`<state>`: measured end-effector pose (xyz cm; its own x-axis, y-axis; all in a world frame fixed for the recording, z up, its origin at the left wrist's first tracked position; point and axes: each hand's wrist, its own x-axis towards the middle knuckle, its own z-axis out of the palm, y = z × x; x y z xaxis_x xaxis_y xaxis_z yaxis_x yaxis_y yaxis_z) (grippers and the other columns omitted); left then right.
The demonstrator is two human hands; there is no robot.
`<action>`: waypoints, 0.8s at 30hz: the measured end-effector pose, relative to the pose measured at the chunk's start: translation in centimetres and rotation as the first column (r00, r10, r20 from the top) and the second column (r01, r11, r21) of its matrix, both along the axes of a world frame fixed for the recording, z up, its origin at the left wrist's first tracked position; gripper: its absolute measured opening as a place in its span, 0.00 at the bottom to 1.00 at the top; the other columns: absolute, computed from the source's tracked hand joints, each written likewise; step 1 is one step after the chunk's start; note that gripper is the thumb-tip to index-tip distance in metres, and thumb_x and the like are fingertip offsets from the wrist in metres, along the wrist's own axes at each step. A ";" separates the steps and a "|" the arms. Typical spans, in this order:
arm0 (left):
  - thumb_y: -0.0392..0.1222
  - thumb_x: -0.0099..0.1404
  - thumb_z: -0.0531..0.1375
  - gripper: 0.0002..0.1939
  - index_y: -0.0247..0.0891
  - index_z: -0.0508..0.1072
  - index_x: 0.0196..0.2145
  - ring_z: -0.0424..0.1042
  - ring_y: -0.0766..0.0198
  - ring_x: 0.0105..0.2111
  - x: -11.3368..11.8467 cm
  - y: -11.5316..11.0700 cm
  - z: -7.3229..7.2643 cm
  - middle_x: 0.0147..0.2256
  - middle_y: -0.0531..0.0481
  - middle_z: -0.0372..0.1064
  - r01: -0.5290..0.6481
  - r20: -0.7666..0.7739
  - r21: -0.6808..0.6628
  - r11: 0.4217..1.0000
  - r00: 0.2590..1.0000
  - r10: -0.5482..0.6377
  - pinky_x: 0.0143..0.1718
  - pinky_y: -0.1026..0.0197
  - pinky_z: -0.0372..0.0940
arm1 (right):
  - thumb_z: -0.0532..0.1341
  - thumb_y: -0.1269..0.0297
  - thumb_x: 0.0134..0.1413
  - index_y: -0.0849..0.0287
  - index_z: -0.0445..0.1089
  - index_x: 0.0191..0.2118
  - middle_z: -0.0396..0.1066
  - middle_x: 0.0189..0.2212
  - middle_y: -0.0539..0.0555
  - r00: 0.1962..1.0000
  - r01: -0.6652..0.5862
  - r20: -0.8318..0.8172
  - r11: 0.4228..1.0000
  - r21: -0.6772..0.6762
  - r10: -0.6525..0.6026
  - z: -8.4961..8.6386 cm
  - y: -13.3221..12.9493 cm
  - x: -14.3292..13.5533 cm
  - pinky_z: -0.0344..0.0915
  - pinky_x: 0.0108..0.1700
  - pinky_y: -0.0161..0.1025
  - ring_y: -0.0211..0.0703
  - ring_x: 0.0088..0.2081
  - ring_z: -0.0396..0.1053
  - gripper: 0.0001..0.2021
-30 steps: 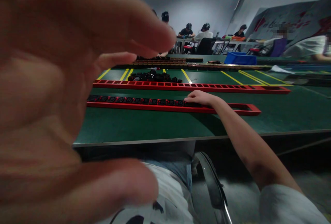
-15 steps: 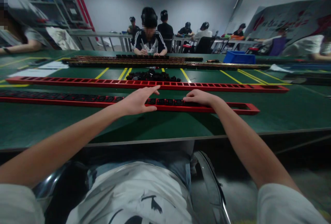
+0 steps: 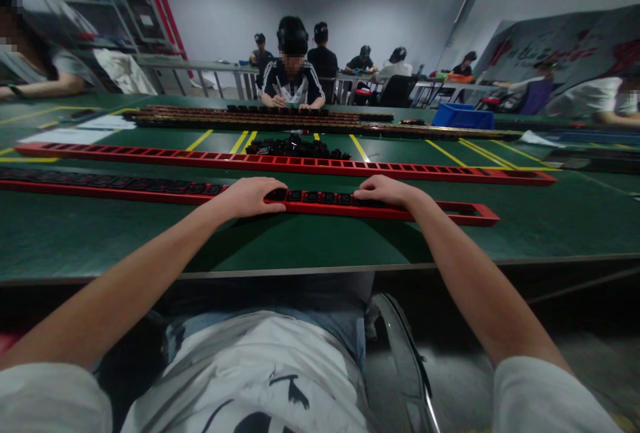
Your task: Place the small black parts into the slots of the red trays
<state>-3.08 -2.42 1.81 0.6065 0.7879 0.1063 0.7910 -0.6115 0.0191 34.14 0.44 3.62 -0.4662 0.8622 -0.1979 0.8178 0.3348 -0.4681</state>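
A long red slotted tray (image 3: 320, 208) lies across the near part of the table, with black square parts (image 3: 329, 198) seated in its slots. My left hand (image 3: 247, 197) is wrapped across this tray, thumb on the near side and fingers over the far side. Further right, my right hand (image 3: 387, 191) rests on the same tray with curled fingers, its fingertips beside a black part. Whatever lies under the right palm is hidden. At the right end of the tray a long opening shows.
Behind runs a second red slotted frame (image 3: 325, 165). Beyond it sit a heap of black parts (image 3: 295, 146), stacked long strips (image 3: 240, 118) and a blue bin (image 3: 463, 116). A person (image 3: 293, 80) works across the green table (image 3: 280, 250); other people sit further back.
My left hand has moved left and down onto the near tray, its raised fingers now curled over it. My right hand keeps its place on the tray.
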 end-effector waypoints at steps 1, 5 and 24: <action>0.61 0.68 0.55 0.30 0.39 0.69 0.60 0.71 0.54 0.55 -0.3 0.2 -0.2 0.57 0.44 0.71 0.010 0.039 -0.014 1.000 0.999 -0.009 0.56 0.57 0.64 | 0.57 0.31 0.53 0.59 0.73 0.31 0.67 0.27 0.52 1.000 0.005 -0.008 1.000 -0.004 -0.005 0.0 0.0 0.0 0.52 0.32 0.40 0.40 0.27 0.59 0.31; 0.60 0.67 0.57 0.28 0.40 0.71 0.57 0.72 0.54 0.54 -0.7 0.5 -0.8 0.55 0.45 0.73 0.018 0.139 -0.019 1.000 0.990 -0.016 0.56 0.56 0.64 | 0.56 0.30 0.52 0.59 0.74 0.32 0.68 0.28 0.53 1.000 -0.007 -0.021 1.000 0.000 0.007 -0.1 0.0 0.1 0.54 0.33 0.41 0.41 0.29 0.61 0.32; 0.60 0.66 0.57 0.27 0.40 0.72 0.55 0.73 0.53 0.53 -0.1 0.0 -0.8 0.54 0.45 0.74 -0.013 0.154 -0.003 1.000 0.988 0.014 0.53 0.56 0.65 | 0.58 0.38 0.55 0.60 0.75 0.35 0.72 0.33 0.54 0.991 -0.122 -0.042 0.991 0.054 0.124 0.3 -0.1 -0.4 0.58 0.39 0.40 0.45 0.35 0.67 0.26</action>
